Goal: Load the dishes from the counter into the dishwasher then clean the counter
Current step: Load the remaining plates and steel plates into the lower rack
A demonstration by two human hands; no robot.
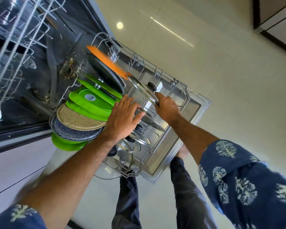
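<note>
Meanwhile lower rack [157, 147] holds plates [89, 104], glass lids [144, 90].

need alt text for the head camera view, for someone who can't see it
A person's right hand grips the rim of a glass pot lid with a black knob, lowering it into the pulled-out wire lower dishwasher rack, while the left hand rests on another glass lid. Green plastic plates and an orange plate already stand there.

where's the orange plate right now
In the head view the orange plate stands on edge at the far end of the lower rack, just behind a dark pan.
</note>
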